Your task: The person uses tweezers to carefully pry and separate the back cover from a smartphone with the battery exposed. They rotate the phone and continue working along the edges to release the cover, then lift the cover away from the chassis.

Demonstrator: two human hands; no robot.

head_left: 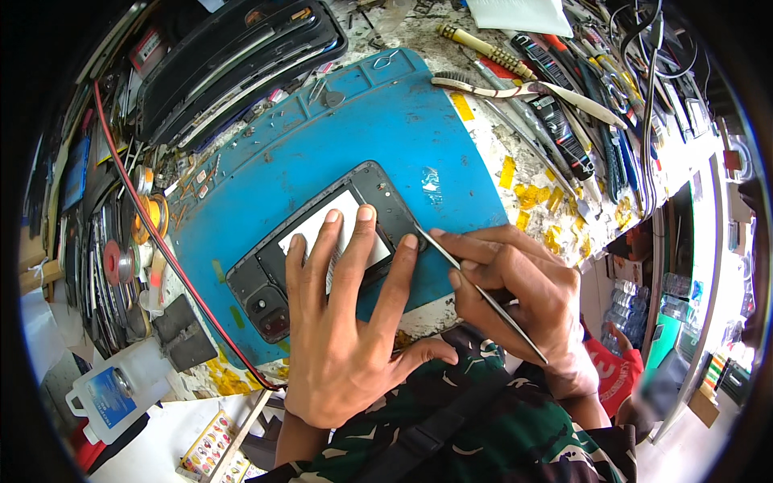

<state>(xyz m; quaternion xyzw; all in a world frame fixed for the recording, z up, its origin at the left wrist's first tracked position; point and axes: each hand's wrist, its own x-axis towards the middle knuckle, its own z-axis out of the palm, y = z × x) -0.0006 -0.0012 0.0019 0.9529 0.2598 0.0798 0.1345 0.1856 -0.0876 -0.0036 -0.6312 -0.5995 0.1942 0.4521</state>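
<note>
An opened black smartphone (378, 189) lies slanted on a blue repair mat (322, 153). Its white-labelled battery (346, 208) shows between my fingers. My left hand (342, 322) rests flat over the phone with its fingers spread, pressing it from above. Between the thumb and fingers of my right hand (519, 294) is a slim, pointed metal tool (487, 296), held like a pen. The tool's tip meets the phone's right edge, close to my left index fingertip. My left palm and fingers hide the phone's lower middle.
Stacked black panels (241, 64) stand at the back left. A brush (564, 97) and many hand tools crowd the right. A red cable (153, 233) crosses the left side, near solder spools (149, 217) and a white plastic bottle (109, 398). Another person's red clothing (612, 374) shows at the lower right.
</note>
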